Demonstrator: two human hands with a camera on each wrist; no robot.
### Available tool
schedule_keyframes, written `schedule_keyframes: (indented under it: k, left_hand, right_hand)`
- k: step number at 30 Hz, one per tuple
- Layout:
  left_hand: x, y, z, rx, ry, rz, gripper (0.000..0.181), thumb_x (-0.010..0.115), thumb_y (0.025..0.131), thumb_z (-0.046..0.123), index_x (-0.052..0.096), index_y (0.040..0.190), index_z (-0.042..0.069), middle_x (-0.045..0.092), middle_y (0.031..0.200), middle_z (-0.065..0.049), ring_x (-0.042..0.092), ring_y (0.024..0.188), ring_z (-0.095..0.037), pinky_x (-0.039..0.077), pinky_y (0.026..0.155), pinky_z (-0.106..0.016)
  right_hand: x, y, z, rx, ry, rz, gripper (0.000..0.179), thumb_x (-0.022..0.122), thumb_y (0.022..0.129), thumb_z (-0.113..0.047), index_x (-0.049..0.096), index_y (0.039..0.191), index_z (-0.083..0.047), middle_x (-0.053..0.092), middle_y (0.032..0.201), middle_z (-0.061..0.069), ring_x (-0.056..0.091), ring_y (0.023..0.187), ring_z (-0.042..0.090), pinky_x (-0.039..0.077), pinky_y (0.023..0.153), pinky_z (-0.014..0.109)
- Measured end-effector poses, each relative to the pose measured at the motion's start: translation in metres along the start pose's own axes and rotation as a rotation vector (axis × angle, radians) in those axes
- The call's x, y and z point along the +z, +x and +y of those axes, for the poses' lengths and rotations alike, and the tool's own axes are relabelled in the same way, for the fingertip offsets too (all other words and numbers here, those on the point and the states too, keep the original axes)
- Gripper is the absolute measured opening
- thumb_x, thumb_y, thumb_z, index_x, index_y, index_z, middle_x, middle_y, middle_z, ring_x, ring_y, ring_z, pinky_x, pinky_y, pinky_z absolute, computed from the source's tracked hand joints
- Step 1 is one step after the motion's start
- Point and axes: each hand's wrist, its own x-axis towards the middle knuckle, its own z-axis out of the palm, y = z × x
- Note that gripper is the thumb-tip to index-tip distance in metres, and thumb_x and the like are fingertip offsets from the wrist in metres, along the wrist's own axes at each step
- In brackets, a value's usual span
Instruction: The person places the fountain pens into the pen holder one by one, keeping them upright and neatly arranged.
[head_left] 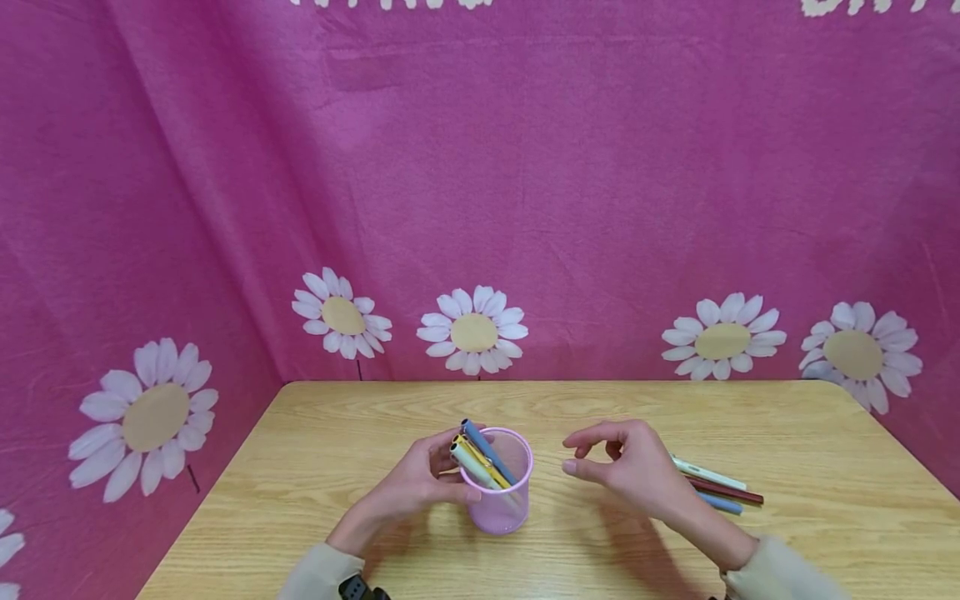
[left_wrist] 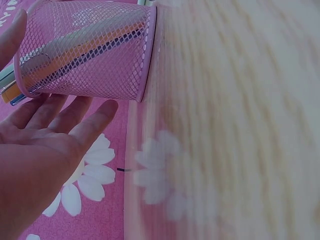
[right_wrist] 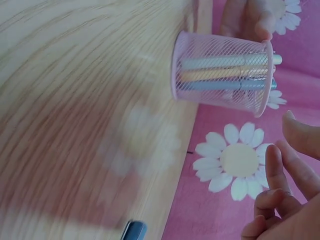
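Observation:
A pink mesh pen holder (head_left: pixel 501 508) stands upright on the wooden table, with a blue pen (head_left: pixel 483 450), a yellow pen (head_left: pixel 476 457) and a pale green pen (head_left: pixel 470 463) leaning inside it. My left hand (head_left: pixel 420 479) holds the holder from its left side, the thumb at the front near the rim and the fingers behind. To the right of the holder, my right hand (head_left: pixel 630 467) hovers above the table, thumb and forefinger apart, other fingers loosely bent, nothing between them. The right wrist view shows a gap between this hand (right_wrist: pixel 295 195) and the holder (right_wrist: pixel 222 72).
Beyond my right wrist lie a white pen (head_left: pixel 716 475), a dark red pen (head_left: pixel 731 492) and a blue pen (head_left: pixel 722 503), partly hidden by the hand. A pink curtain (head_left: pixel 570 208) with white daisies hangs behind the table (head_left: pixel 360 425) and along its left side.

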Motion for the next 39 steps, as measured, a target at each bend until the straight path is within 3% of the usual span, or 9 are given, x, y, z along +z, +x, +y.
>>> schedule_keyframes:
  k: [5, 12, 21, 30, 39]
  left_hand:
    - [0.000, 0.000, 0.000, 0.016, 0.009, 0.000, 0.076, 0.084, 0.090, 0.003, 0.045, 0.155, -0.005, 0.058, 0.143, -0.029, 0.063, 0.123, -0.029, 0.052, 0.108, -0.050]
    - [0.000, -0.002, 0.002, -0.019, -0.003, 0.015, 0.077, 0.084, 0.089, 0.004, 0.045, 0.155, -0.004, 0.062, 0.140, -0.023, 0.064, 0.123, -0.029, 0.050, 0.110, -0.047]
    - [0.000, -0.002, 0.003, -0.010, -0.015, 0.005, 0.078, 0.085, 0.089, 0.004, 0.045, 0.156, -0.003, 0.060, 0.143, -0.025, 0.064, 0.124, -0.028, 0.051, 0.110, -0.047]
    - [0.001, -0.003, 0.002, -0.034, -0.013, 0.012, 0.078, 0.083, 0.089, 0.001, 0.043, 0.156, -0.005, 0.057, 0.145, -0.026, 0.063, 0.126, -0.029, 0.050, 0.110, -0.045]
    - [0.000, -0.001, 0.001, -0.010, -0.001, 0.003, 0.077, 0.084, 0.090, 0.004, 0.045, 0.155, -0.005, 0.062, 0.139, -0.024, 0.064, 0.123, -0.027, 0.052, 0.108, -0.045]
  right_hand:
    - [-0.009, -0.004, 0.006, 0.005, -0.020, -0.009, 0.019, 0.092, 0.083, -0.018, 0.084, 0.099, -0.014, 0.070, 0.081, -0.006, 0.035, 0.055, 0.006, 0.033, 0.049, 0.025]
    - [-0.019, -0.012, 0.016, 0.017, -0.034, -0.001, 0.019, 0.091, 0.083, -0.018, 0.083, 0.100, -0.012, 0.070, 0.080, -0.007, 0.034, 0.055, 0.005, 0.033, 0.048, 0.024]
    - [-0.030, -0.020, 0.030, 0.036, -0.054, 0.001, 0.024, 0.091, 0.083, -0.017, 0.083, 0.103, -0.007, 0.071, 0.082, -0.006, 0.042, 0.056, 0.006, 0.037, 0.050, 0.023]
    - [-0.041, -0.030, 0.041, 0.079, -0.105, -0.014, 0.021, 0.090, 0.085, -0.017, 0.083, 0.103, -0.007, 0.071, 0.084, -0.005, 0.044, 0.060, 0.010, 0.037, 0.052, 0.023]
    - [-0.053, -0.037, 0.055, 0.104, -0.155, -0.027, 0.025, 0.092, 0.082, -0.019, 0.084, 0.103, -0.010, 0.070, 0.082, -0.005, 0.044, 0.062, 0.010, 0.036, 0.052, 0.024]
